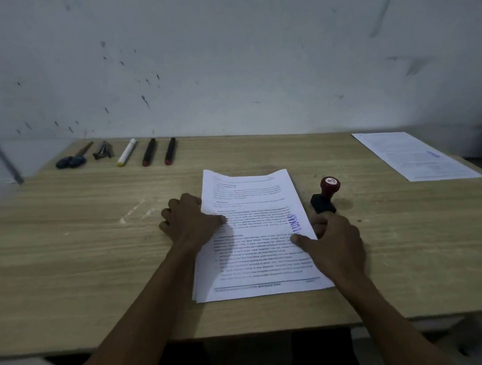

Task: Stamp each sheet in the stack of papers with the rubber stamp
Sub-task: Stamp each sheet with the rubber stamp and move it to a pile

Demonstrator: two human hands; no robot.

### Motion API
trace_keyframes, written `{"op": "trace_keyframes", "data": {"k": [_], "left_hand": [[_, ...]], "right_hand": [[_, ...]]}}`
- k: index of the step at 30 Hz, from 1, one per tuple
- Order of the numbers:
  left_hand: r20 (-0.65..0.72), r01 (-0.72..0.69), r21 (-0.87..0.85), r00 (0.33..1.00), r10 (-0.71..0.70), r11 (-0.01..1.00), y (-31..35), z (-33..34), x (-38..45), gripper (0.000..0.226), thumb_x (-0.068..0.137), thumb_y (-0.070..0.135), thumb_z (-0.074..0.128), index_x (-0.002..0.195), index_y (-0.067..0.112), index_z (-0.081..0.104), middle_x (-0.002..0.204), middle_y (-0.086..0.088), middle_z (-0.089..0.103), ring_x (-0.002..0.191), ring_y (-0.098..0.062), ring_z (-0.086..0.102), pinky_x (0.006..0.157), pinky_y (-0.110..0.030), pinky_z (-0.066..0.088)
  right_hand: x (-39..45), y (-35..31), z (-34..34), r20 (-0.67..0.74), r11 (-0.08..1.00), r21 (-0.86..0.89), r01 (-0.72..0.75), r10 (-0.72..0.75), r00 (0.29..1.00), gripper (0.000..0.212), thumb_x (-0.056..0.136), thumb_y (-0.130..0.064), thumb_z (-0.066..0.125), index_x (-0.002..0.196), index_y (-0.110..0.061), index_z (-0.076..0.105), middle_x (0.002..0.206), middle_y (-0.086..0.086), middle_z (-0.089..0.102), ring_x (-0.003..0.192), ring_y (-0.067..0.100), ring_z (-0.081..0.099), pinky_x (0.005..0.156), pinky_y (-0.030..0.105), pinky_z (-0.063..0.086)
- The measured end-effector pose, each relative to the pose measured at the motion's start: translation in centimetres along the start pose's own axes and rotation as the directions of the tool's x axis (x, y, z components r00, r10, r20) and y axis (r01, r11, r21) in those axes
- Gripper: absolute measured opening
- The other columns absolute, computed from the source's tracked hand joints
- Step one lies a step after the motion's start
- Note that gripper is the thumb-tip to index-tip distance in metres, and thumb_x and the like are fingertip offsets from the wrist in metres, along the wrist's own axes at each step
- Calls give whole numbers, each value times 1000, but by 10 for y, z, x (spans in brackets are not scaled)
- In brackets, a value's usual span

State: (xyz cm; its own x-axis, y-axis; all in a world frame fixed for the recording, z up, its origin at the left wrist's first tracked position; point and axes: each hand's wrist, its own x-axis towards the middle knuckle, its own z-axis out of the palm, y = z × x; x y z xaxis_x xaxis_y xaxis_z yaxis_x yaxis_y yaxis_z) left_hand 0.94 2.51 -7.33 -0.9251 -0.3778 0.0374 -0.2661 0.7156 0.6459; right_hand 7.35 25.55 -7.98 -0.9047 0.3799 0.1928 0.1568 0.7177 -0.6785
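A stack of printed papers [254, 232] lies mid-table, and its top sheet carries a blue stamp mark near the right edge. My left hand [190, 220] rests on the stack's left edge, thumb on the top sheet. My right hand [334, 247] pinches the top sheet's right edge, thumb on the paper and fingers curled beneath it. The rubber stamp [325, 195], black base with a red knob, stands on the table just right of the stack, beyond my right hand and not held.
A single stamped sheet [416, 154] lies at the far right of the wooden table [97, 247]. Along the back edge lie scissors [73, 160], a dark clip-like tool [102, 151], a white marker [126, 152] and two black markers [159, 152]. A wall rises behind.
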Motion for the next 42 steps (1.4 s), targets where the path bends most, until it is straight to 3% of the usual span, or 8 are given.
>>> {"op": "trace_keyframes", "data": {"k": [5, 8, 15, 23, 27, 32, 36, 42], "left_hand": [[-96, 46, -243, 993, -71, 969, 4, -5, 0, 26, 66, 25, 84, 82, 24, 63, 96, 1, 69, 102, -24, 62, 99, -41, 33], [-125, 54, -290, 988, -94, 955, 5, -6, 0, 28, 61, 24, 88, 63, 26, 60, 77, 3, 68, 88, -24, 67, 93, -44, 48], [-185, 13, -331, 980, -78, 944, 0, -11, 1, 23, 64, 22, 88, 81, 14, 75, 82, -8, 74, 81, -26, 69, 75, -38, 56], [-263, -126, -388, 965, 21, 913, -5, -18, -1, 8, 78, 20, 78, 76, 15, 72, 76, -6, 71, 73, -21, 66, 67, -31, 50], [-242, -187, -558, 969, 57, 809, -5, -30, 3, 8, 82, 12, 74, 85, 5, 74, 76, -10, 71, 71, -21, 66, 68, -33, 54], [-143, -95, -837, 989, -49, 538, -1, -49, 9, 4, 86, 11, 71, 84, 9, 73, 76, 0, 69, 71, -14, 62, 71, -27, 54], [-67, -48, -938, 997, -42, 343, 2, -60, 21, 5, 88, 8, 66, 90, 4, 70, 73, 9, 75, 76, -13, 68, 76, -28, 59], [-128, -94, -934, 989, -78, 344, 34, -64, 35, 6, 82, 5, 73, 86, 0, 70, 74, 1, 70, 76, -20, 64, 76, -33, 52]], "right_hand": [[4, 0, 1, -33, 997, 62, -56, 58, 998, 33, 69, -30, 87, 74, -33, 54, 73, -15, 62, 76, 16, 67, 71, 42, 57], [5, 1, 0, -40, 994, 78, -77, 81, 996, 36, 68, -29, 88, 68, -35, 52, 71, -15, 62, 77, 17, 67, 71, 42, 57], [4, -1, -4, -42, 995, 78, -64, 68, 997, 33, 69, -33, 87, 82, -30, 57, 78, -10, 65, 79, 17, 66, 71, 40, 56], [0, -4, -8, 2, 997, 42, -59, 59, 998, 34, 74, -40, 81, 99, -25, 63, 90, -8, 66, 86, 16, 65, 75, 35, 54], [-5, -9, -12, -1, 999, 26, -32, 32, 999, 41, 79, -46, 75, 110, -22, 63, 102, -4, 65, 91, 15, 62, 77, 34, 52], [-6, -14, -16, 154, 962, 266, -55, 14, 988, 55, 77, -50, 76, 120, -17, 65, 100, -3, 70, 88, 10, 66, 76, 30, 53], [-2, -23, -29, 352, 832, 539, -134, -77, 933, 19, 86, -25, 74, 97, -10, 75, 87, 3, 77, 77, 14, 72, 60, 23, 54], [15, -34, -52, 190, 780, 625, -32, -112, 975, 9, 91, -10, 67, 90, -4, 74, 77, 2, 75, 65, 8, 70, 47, 25, 47]]}}
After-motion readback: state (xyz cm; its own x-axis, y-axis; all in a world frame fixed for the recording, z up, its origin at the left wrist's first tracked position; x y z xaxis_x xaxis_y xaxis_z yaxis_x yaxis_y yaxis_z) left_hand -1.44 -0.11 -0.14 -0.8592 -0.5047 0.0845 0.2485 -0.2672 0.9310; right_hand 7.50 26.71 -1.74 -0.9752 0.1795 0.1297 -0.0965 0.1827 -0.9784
